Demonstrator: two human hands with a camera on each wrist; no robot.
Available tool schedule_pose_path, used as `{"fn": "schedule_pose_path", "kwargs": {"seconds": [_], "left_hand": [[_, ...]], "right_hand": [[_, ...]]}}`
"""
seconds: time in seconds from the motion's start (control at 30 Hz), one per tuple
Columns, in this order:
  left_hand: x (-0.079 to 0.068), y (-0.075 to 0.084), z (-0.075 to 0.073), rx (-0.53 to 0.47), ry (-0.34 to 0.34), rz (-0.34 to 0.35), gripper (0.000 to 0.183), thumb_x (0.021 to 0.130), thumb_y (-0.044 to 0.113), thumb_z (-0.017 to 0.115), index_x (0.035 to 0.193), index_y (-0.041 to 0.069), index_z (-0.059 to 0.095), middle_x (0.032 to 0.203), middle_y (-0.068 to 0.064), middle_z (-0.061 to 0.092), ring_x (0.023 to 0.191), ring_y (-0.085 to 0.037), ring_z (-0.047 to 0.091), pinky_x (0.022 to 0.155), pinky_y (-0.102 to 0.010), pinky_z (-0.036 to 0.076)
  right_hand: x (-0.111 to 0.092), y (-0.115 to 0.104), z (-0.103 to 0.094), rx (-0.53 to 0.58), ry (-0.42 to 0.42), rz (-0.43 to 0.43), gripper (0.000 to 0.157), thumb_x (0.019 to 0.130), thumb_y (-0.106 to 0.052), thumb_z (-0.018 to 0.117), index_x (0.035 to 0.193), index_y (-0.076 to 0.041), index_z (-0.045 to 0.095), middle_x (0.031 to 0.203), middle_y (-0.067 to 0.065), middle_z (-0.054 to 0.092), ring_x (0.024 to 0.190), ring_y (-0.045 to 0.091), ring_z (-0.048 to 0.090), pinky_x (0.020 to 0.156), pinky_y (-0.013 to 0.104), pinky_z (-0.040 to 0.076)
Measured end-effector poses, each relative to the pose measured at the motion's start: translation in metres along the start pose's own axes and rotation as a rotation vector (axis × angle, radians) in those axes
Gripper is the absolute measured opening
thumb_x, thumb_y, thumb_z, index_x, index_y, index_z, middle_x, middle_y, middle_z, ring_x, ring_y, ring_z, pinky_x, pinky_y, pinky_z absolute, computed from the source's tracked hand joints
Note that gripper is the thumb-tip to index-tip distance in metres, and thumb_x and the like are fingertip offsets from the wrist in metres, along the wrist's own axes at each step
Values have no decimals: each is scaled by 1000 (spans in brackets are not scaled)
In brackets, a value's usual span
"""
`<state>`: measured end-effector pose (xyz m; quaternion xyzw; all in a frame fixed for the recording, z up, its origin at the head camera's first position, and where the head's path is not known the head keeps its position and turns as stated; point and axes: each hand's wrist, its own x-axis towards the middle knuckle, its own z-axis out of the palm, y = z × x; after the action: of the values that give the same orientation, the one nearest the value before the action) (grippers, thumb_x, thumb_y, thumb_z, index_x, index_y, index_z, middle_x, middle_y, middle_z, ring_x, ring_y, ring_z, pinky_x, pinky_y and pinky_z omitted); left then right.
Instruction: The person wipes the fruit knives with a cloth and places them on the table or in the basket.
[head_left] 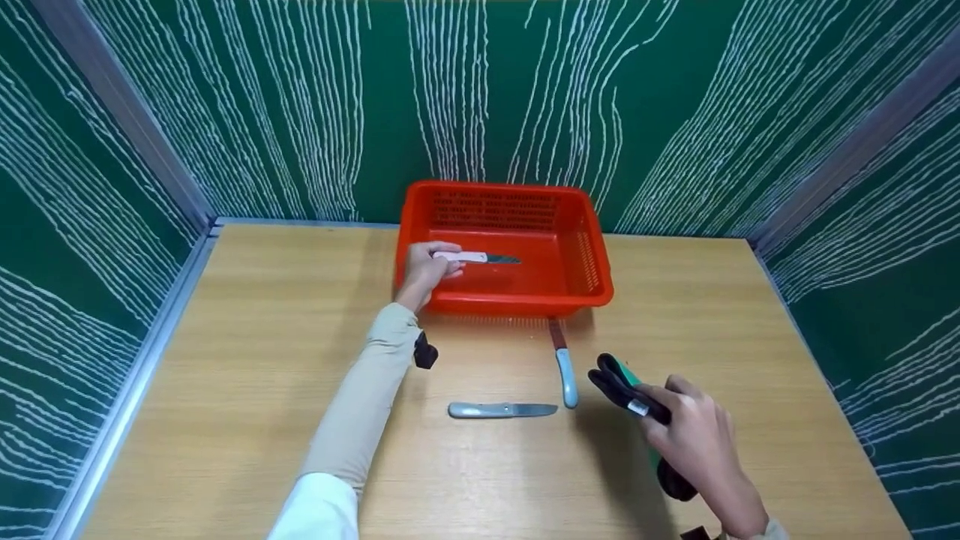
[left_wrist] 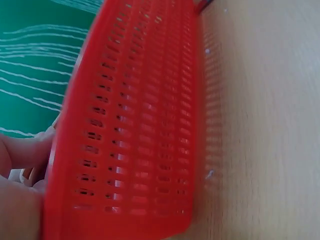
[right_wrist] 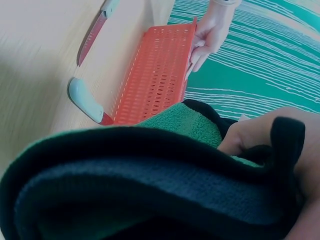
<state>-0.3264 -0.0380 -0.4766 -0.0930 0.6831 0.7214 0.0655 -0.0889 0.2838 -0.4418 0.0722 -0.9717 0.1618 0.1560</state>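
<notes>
In the head view my left hand [head_left: 429, 271] grips the pale handle of a small knife [head_left: 466, 257], its blade pointing right, over the red plastic basket [head_left: 517, 306]. Part of that hand shows past the basket's rim in the left wrist view. On the right, my right hand [head_left: 694, 427] pinches a folded green cloth with dark edging [right_wrist: 180, 122], held above the table. A knife with a light blue handle [head_left: 567, 379] lies with its reddish blade reaching toward the basket. Near it a grey-handled knife [head_left: 480, 410] lies crosswise.
The basket stands at the back of the wooden table [head_left: 285, 360], close to the green wall [head_left: 386, 112] with white wavy lines. Similar green panels rise at the left and right sides. The two loose knives lie between the arms, in front of the basket.
</notes>
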Motion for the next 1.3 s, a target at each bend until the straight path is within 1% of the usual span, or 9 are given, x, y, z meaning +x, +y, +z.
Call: {"fn": "schedule_pose_path", "kwargs": {"seconds": [0.13, 0.23, 0.33, 0.53, 0.7, 0.8, 0.93, 1.1, 1.3], "left_hand": [[6, -3, 2, 62, 46, 23, 23, 82, -12, 57, 100, -4, 70, 93, -20, 66, 76, -31, 69, 71, -35, 57], [9, -4, 6, 137, 76, 27, 21, 80, -11, 60, 95, -1, 71, 90, -17, 66, 72, -30, 68, 70, -34, 58], [11, -5, 11, 204, 82, 31, 21, 80, -10, 60, 95, 0, 71, 88, -16, 65, 73, -32, 67, 69, -36, 58], [16, -7, 12, 324, 117, 26, 20, 81, -11, 61, 94, 0, 71, 84, -16, 66, 75, -37, 66, 70, -40, 58], [16, -7, 11, 509, 169, 60, 14, 80, -7, 64, 87, 3, 72, 86, -11, 66, 81, -28, 60, 73, -33, 56], [16, -6, 12, 602, 202, 83, 9, 80, -2, 66, 82, 4, 72, 83, -9, 66, 82, -23, 57, 73, -30, 54], [16, -6, 13, 661, 234, 95, 7, 80, 1, 66, 76, 4, 71, 77, -9, 67, 76, -24, 61, 68, -32, 54], [16, -8, 13, 732, 253, 127, 8, 80, 4, 67, 72, 6, 70, 77, -8, 69, 76, -24, 62, 68, -34, 55], [14, -4, 14, 685, 198, 119, 4, 82, 6, 70, 84, 7, 73, 85, -6, 68, 80, -22, 60, 72, -33, 54]], "right_hand": [[2, 1, 3, 6, 6, -15, 25, 65, -2, 69, 88, -8, 76, 67, -1, 44, 49, 13, 38, 40, 25, 28], [3, 1, 1, 7, -36, 32, 25, 67, -3, 70, 91, -9, 76, 69, 2, 46, 52, 17, 42, 43, 27, 31], [2, 1, -1, 7, -65, 71, 26, 68, -4, 70, 93, -9, 76, 71, 3, 47, 53, 19, 44, 44, 28, 31], [0, 1, 1, 12, -25, 41, 27, 66, -2, 70, 92, -10, 76, 68, 0, 45, 51, 15, 40, 43, 27, 29], [0, 2, 2, 12, 6, 20, 29, 64, -1, 70, 90, -10, 76, 67, -2, 44, 50, 14, 39, 43, 27, 28], [1, 2, 2, 10, 5, 22, 29, 64, -1, 70, 90, -10, 76, 67, -2, 44, 50, 14, 39, 42, 27, 28], [-1, 3, 2, 13, 8, 20, 30, 64, 0, 69, 91, -10, 76, 67, -2, 44, 50, 14, 38, 41, 26, 28], [-2, 4, 3, 26, 27, 3, 28, 64, 1, 68, 89, -9, 76, 67, -3, 44, 50, 12, 39, 40, 25, 30], [-3, 6, 3, 32, 18, 23, 27, 64, 0, 69, 89, -8, 76, 67, -4, 43, 50, 12, 39, 40, 24, 30]]}}
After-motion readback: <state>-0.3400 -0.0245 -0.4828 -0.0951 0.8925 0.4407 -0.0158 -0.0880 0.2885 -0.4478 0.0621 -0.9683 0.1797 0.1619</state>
